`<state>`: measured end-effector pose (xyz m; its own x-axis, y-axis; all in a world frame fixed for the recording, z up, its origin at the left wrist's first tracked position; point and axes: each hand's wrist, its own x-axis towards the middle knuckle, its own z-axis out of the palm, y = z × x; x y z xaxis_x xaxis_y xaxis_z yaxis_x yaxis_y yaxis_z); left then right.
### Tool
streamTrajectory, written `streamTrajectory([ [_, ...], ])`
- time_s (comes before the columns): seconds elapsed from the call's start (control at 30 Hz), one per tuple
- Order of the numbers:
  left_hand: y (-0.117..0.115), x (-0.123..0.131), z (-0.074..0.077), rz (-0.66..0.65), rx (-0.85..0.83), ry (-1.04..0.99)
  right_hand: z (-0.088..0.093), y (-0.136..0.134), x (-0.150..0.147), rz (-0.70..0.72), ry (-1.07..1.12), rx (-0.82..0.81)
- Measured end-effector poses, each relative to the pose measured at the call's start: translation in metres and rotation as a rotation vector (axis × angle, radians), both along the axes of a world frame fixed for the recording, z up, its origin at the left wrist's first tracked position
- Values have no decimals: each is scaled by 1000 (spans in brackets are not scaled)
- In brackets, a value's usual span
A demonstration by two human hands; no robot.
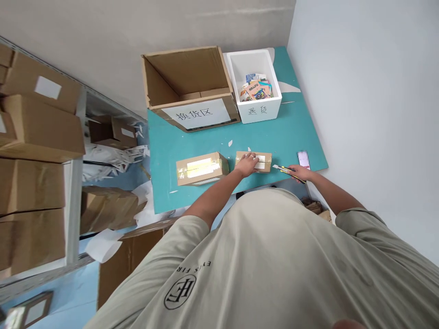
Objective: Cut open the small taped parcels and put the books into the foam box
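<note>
A small taped cardboard box [265, 157] with a white label lies on the teal table. My left hand [247, 164] grips it from its left part, fingers curled over the top; the underside of the hand is hidden. Just right of the box, my right hand [300, 173] is closed around a yellow and black utility knife [284, 169]. Its blade is out and points left at the box's right end, apart from it. A larger taped cardboard box [202, 168] sits to the left of the small one, touched by neither hand.
At the back stand a big open carton [202, 112] with a handwritten label and a white foam box [260, 112] holding colourful packets. A phone [303, 158] lies beyond my right hand. Paper scraps dot the table [164, 151]. Shelves [73, 183] of cartons are left; a wall [370, 100] is right.
</note>
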<state>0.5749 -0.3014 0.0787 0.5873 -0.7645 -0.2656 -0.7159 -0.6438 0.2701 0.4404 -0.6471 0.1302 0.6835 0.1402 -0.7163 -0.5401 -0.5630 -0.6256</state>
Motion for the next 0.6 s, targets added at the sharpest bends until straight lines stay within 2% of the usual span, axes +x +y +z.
streamTrajectory([
  [0.13, -6, -5, -2, 47, 39, -34, 0, -7, -14, -230, -36, 26],
  [0.23, -13, -15, 0, 166, 1, -20, -6, 4, -19, -404, -52, 84],
  [0.33, -21, -27, 4, 407, -33, -42, -13, 18, -19, -545, -60, 165],
  [0.43, -27, -34, 1, 740, 108, -12, -19, 28, -19, -644, -57, 241],
  [0.5, -30, -35, -6, 917, 131, 23, -23, 31, -20, -689, -46, 277],
  [0.57, -31, -32, -16, 996, 9, -13, -26, 31, -22, -714, -33, 308],
  [0.6, -30, -29, -21, 994, -66, -49, -28, 31, -24, -720, -24, 324],
])
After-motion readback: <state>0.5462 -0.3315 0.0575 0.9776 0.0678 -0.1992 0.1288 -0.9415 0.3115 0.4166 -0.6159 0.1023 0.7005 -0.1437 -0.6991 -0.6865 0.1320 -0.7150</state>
